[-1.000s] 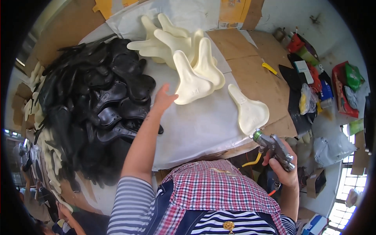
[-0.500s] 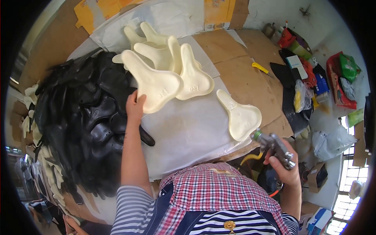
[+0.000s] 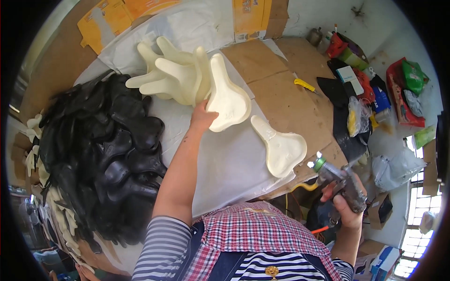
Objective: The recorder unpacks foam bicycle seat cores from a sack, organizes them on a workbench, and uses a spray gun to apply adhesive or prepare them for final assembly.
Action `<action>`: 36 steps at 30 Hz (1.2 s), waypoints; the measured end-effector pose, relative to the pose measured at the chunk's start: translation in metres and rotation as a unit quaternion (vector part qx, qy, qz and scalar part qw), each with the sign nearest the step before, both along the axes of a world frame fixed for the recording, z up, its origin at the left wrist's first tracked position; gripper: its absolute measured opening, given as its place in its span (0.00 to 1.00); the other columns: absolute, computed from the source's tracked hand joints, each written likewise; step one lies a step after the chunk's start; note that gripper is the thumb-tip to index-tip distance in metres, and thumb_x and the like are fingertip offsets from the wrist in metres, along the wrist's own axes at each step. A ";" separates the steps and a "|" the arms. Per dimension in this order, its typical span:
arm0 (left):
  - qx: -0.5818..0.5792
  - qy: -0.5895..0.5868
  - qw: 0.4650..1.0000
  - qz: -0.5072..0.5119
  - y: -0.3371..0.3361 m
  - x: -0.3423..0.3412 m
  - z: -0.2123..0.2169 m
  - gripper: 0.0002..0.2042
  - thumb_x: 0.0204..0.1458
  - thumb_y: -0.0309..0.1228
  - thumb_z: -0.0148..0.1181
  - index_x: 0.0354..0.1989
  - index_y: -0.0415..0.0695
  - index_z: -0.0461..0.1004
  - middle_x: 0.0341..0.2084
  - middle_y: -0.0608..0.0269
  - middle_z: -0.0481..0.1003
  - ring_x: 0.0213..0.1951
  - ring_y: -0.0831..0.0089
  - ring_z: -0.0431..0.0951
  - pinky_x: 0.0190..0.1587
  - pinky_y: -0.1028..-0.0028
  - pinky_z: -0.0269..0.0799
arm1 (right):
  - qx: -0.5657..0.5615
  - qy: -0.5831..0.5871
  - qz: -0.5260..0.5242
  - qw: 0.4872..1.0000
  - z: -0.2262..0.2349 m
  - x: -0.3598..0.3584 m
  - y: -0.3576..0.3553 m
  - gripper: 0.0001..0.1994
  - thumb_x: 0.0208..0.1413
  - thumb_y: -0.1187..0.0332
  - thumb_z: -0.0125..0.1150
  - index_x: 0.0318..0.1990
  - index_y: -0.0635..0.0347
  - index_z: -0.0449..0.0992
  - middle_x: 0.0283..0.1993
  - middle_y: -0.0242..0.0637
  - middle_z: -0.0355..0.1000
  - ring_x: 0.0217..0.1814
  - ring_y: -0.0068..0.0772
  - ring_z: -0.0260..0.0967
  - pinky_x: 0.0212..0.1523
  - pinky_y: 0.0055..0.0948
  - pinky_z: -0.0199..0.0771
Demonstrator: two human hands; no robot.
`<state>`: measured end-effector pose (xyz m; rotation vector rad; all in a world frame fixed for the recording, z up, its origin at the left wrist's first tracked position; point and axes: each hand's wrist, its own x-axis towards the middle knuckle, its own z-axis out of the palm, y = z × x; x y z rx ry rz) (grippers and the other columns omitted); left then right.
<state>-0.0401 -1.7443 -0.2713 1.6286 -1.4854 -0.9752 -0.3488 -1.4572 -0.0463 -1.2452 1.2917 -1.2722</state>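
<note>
My left hand (image 3: 204, 116) is closed on the lower left edge of a cream foam bicycle saddle pad (image 3: 228, 100), its thumb over the front face. This pad stands nose up at the right side of a cluster of similar cream pads (image 3: 176, 75). A spray gun (image 3: 340, 180) with a green ring near its nozzle is in my right hand (image 3: 348, 206), fingers wrapped round the grip. Its nozzle points up and left toward a single cream saddle pad (image 3: 285, 149) lying at the table's right, apart from the gun.
A large heap of black saddle covers (image 3: 108, 159) fills the left. White sheeting (image 3: 225, 164) and cardboard (image 3: 290, 107) cover the table. A yellow utility knife (image 3: 305, 85) lies toward the back right. Bags (image 3: 398, 166) and boxes stand along the right wall.
My left hand has moved right to the cluster's right-hand pad; the pad it held at the left no longer shows there. The spray gun has shifted slightly right and down. The whole view has shifted a little.
</note>
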 end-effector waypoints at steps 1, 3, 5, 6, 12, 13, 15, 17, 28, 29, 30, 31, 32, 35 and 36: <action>-0.001 -0.002 1.000 0.000 0.001 0.001 -0.001 0.22 0.35 0.35 0.64 0.43 0.40 0.74 0.39 0.52 0.76 0.42 0.62 0.76 0.46 0.69 0.68 | -0.022 -0.006 -0.003 1.000 -0.002 0.001 -0.003 0.28 0.47 0.67 0.61 0.55 0.69 0.61 0.32 0.41 0.71 0.33 0.30 0.70 0.39 0.30 0.71; 0.005 -0.021 0.999 -0.028 0.005 0.008 0.000 0.25 0.36 0.35 0.64 0.47 0.40 0.72 0.41 0.50 0.75 0.45 0.62 0.75 0.48 0.69 0.68 | -0.005 -0.047 -0.032 0.998 0.000 0.014 -0.009 0.29 0.48 0.66 0.62 0.56 0.69 0.60 0.35 0.41 0.70 0.35 0.29 0.69 0.40 0.29 0.70; -0.009 0.017 1.000 0.019 0.015 0.021 0.002 0.26 0.36 0.35 0.64 0.47 0.39 0.71 0.41 0.51 0.75 0.44 0.64 0.75 0.48 0.69 0.68 | -0.004 -0.043 0.004 0.999 -0.009 0.015 -0.020 0.29 0.48 0.67 0.62 0.56 0.69 0.60 0.35 0.40 0.70 0.36 0.29 0.69 0.40 0.29 0.70; -0.020 0.057 0.996 0.063 0.021 0.029 0.003 0.26 0.37 0.34 0.64 0.48 0.39 0.71 0.40 0.52 0.75 0.44 0.66 0.75 0.48 0.70 0.68 | 0.001 -0.037 0.038 0.999 -0.013 0.015 -0.025 0.29 0.48 0.67 0.62 0.57 0.69 0.60 0.36 0.40 0.70 0.36 0.28 0.69 0.40 0.28 0.69; -0.274 0.493 0.802 0.198 0.037 0.167 0.190 0.21 0.54 0.34 0.53 0.56 0.43 0.60 0.45 0.59 0.68 0.47 0.59 0.70 0.51 0.59 0.68 | 0.064 0.016 0.084 0.994 -0.021 0.000 -0.029 0.28 0.49 0.71 0.60 0.58 0.69 0.59 0.36 0.38 0.70 0.37 0.26 0.68 0.39 0.25 0.69; -0.324 0.518 0.742 0.278 0.038 0.175 0.200 0.21 0.54 0.35 0.52 0.55 0.45 0.59 0.46 0.58 0.67 0.48 0.59 0.68 0.51 0.57 0.67 | 0.081 0.026 0.096 0.992 -0.022 0.000 -0.033 0.28 0.49 0.71 0.60 0.58 0.69 0.59 0.36 0.38 0.70 0.36 0.26 0.68 0.39 0.26 0.69; -0.223 0.397 0.867 0.203 0.011 0.160 0.156 0.15 0.54 0.37 0.52 0.48 0.47 0.61 0.43 0.62 0.66 0.48 0.63 0.68 0.51 0.62 0.66 | 0.097 0.035 0.082 0.991 -0.020 0.002 -0.044 0.28 0.49 0.71 0.59 0.58 0.69 0.60 0.36 0.38 0.70 0.36 0.26 0.68 0.38 0.26 0.69; -0.106 0.215 0.952 0.191 -0.022 0.103 0.092 0.22 0.51 0.33 0.54 0.56 0.44 0.61 0.44 0.59 0.70 0.48 0.69 0.69 0.49 0.73 0.64 | 0.116 0.047 0.070 0.990 -0.013 0.006 -0.055 0.27 0.49 0.71 0.59 0.58 0.69 0.60 0.35 0.38 0.69 0.35 0.26 0.68 0.38 0.27 0.69; 0.090 0.218 0.963 0.132 -0.037 0.059 0.070 0.20 0.49 0.34 0.57 0.49 0.37 0.66 0.39 0.55 0.73 0.39 0.64 0.75 0.34 0.68 0.75 | 0.025 -0.035 0.026 0.999 -0.015 0.003 -0.076 0.29 0.46 0.68 0.62 0.56 0.68 0.61 0.33 0.39 0.70 0.33 0.28 0.69 0.38 0.29 0.71; -0.013 0.420 0.896 0.142 -0.039 0.092 0.089 0.17 0.51 0.33 0.55 0.48 0.40 0.67 0.40 0.56 0.73 0.39 0.61 0.75 0.38 0.66 0.76 | 0.022 -0.012 0.041 0.999 -0.018 0.002 -0.081 0.28 0.47 0.69 0.61 0.56 0.68 0.62 0.33 0.38 0.70 0.34 0.28 0.69 0.38 0.28 0.71; -0.117 0.543 0.823 0.123 -0.041 0.138 0.109 0.17 0.53 0.35 0.54 0.49 0.41 0.67 0.41 0.55 0.72 0.43 0.60 0.74 0.45 0.59 0.74 | 0.020 0.008 0.061 0.998 -0.021 0.004 -0.087 0.28 0.47 0.69 0.61 0.56 0.68 0.62 0.34 0.38 0.70 0.35 0.27 0.69 0.39 0.28 0.71; -0.233 0.621 0.745 0.071 -0.041 0.168 0.131 0.18 0.55 0.39 0.52 0.49 0.41 0.67 0.41 0.55 0.72 0.46 0.60 0.72 0.52 0.55 0.68 | 0.025 0.009 0.062 0.998 -0.021 0.006 -0.092 0.28 0.47 0.69 0.61 0.56 0.68 0.62 0.34 0.38 0.70 0.35 0.27 0.69 0.39 0.28 0.71; -0.272 0.631 0.694 0.214 -0.037 0.160 0.155 0.19 0.55 0.44 0.52 0.47 0.41 0.67 0.38 0.58 0.72 0.46 0.60 0.72 0.56 0.56 0.65 | 0.053 0.023 0.065 0.996 -0.019 0.006 -0.097 0.27 0.47 0.70 0.60 0.56 0.69 0.62 0.34 0.37 0.70 0.35 0.27 0.68 0.39 0.27 0.71; -0.157 0.526 0.824 0.141 -0.053 0.167 0.098 0.16 0.54 0.42 0.53 0.44 0.45 0.68 0.33 0.65 0.70 0.39 0.68 0.72 0.43 0.69 0.69 | 0.079 0.046 0.085 0.992 -0.010 0.017 -0.121 0.26 0.48 0.73 0.59 0.56 0.69 0.62 0.34 0.37 0.69 0.35 0.26 0.68 0.38 0.26 0.71; -0.057 0.400 0.885 0.229 -0.062 0.172 0.063 0.15 0.54 0.37 0.53 0.48 0.46 0.68 0.35 0.65 0.72 0.37 0.73 0.71 0.38 0.73 0.67 | 0.057 0.037 0.105 0.992 -0.003 0.028 -0.129 0.26 0.47 0.73 0.59 0.56 0.69 0.62 0.34 0.37 0.69 0.35 0.26 0.68 0.37 0.26 0.71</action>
